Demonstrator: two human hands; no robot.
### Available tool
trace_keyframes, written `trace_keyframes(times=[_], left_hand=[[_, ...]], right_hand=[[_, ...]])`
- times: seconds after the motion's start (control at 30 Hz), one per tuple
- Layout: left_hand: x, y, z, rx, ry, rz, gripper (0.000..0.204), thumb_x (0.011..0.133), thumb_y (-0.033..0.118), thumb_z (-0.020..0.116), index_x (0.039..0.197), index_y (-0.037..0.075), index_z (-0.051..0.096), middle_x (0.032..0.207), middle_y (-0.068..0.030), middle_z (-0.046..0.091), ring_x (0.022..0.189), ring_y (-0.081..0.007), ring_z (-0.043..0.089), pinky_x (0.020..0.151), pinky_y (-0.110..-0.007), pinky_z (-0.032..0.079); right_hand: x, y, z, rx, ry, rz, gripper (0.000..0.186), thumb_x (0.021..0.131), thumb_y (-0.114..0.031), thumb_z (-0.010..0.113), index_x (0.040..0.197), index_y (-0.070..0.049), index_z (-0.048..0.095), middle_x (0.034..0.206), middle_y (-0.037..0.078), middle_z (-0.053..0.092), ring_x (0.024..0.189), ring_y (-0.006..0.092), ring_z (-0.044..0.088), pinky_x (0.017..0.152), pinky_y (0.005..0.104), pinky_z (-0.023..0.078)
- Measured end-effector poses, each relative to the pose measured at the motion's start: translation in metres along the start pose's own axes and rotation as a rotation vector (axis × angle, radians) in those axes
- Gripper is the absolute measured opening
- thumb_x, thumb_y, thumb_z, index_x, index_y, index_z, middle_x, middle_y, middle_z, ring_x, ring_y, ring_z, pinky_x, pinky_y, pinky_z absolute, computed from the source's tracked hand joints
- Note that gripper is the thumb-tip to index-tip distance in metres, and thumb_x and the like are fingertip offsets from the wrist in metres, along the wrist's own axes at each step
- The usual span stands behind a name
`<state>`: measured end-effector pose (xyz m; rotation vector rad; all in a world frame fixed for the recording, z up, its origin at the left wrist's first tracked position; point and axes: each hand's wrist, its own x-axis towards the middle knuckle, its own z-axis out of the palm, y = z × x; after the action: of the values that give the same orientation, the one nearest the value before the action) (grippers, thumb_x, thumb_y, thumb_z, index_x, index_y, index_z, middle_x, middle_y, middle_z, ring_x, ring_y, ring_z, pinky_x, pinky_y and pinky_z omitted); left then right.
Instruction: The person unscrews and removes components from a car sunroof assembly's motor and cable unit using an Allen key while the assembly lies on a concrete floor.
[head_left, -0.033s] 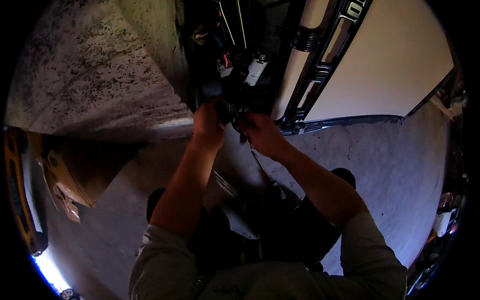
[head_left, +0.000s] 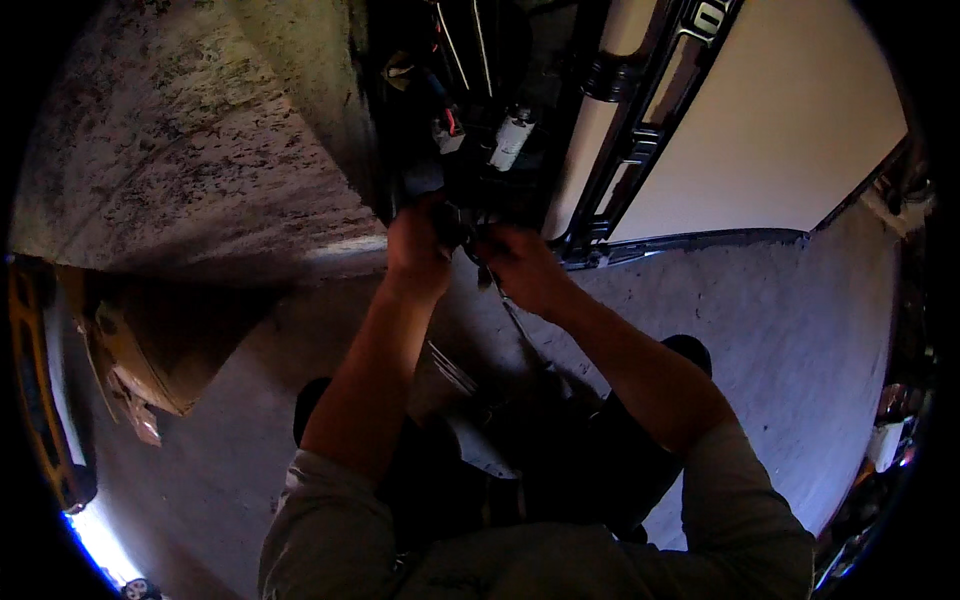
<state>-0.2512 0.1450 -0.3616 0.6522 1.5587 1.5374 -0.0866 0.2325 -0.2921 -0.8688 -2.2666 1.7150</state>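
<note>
My left hand [head_left: 417, 242] is closed around a small dark part [head_left: 452, 228] whose kind I cannot make out in the shadow. Close beside it, my right hand [head_left: 525, 265] has its fingers pinched at the same spot, and a thin shiny metal piece [head_left: 494, 276] shows under them. Just beyond both hands lies the dark inside of an open appliance, with a white cylinder [head_left: 512, 140] and a red wire [head_left: 452, 122] running to a pale block [head_left: 447, 141]. Two thin light tubes [head_left: 483, 50] run up there.
A stained, rough panel [head_left: 210, 130] rises at the left. Black trim [head_left: 640, 145] edges a beige panel [head_left: 770, 120] at the right. A cardboard box [head_left: 165, 350] sits on the grey floor [head_left: 780, 330]; thin rods [head_left: 452, 367] lie between my knees. Clutter lines the far right.
</note>
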Motion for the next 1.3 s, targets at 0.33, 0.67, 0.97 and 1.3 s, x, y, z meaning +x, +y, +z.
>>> trace_keyframes(times=[0.33, 0.67, 0.97, 1.3], left_hand=[[-0.033, 0.054, 0.031, 0.745, 0.191, 0.137, 0.041, 0.077, -0.008, 0.052, 0.116, 0.004, 0.061, 0.114, -0.0177, 0.062, 0.101, -0.0319, 0.061, 0.081, -0.033, 0.050], [0.001, 0.002, 0.050, -0.437, 0.479, -0.046, 0.019, 0.086, 0.012, 0.063, 0.104, 0.005, 0.064, 0.097, -0.0049, 0.064, 0.085, -0.0168, 0.058, 0.075, -0.033, 0.046], [-0.014, 0.029, 0.059, -0.452, 0.570, -0.173, 0.021, 0.085, 0.013, 0.067, 0.104, 0.005, 0.064, 0.096, -0.0034, 0.064, 0.085, -0.0153, 0.055, 0.078, -0.030, 0.042], [0.001, -0.032, 0.034, -0.245, 0.334, 0.040, 0.011, 0.090, 0.022, 0.063, 0.092, 0.011, 0.062, 0.083, -0.0019, 0.060, 0.070, -0.0126, 0.054, 0.060, -0.027, 0.041]], right_hand=[[0.002, 0.003, -0.003, -0.068, 0.004, -0.042, 0.025, 0.094, -0.022, 0.055, 0.091, 0.001, 0.063, 0.065, 0.007, 0.058, 0.060, 0.0153, 0.055, 0.056, 0.0327, 0.043], [-0.002, 0.012, -0.001, -0.039, 0.074, 0.007, 0.024, 0.094, -0.023, 0.055, 0.092, 0.000, 0.064, 0.067, 0.005, 0.059, 0.057, 0.0122, 0.052, 0.053, 0.0304, 0.040], [0.005, 0.034, -0.002, -0.160, 0.101, -0.288, 0.023, 0.091, -0.023, 0.057, 0.087, -0.002, 0.066, 0.067, 0.015, 0.062, 0.061, 0.0270, 0.062, 0.059, 0.0381, 0.048], [0.020, 0.033, 0.003, -0.230, 0.133, -0.360, 0.022, 0.092, -0.022, 0.055, 0.093, -0.002, 0.064, 0.080, 0.022, 0.063, 0.073, 0.0363, 0.063, 0.065, 0.0432, 0.049]])
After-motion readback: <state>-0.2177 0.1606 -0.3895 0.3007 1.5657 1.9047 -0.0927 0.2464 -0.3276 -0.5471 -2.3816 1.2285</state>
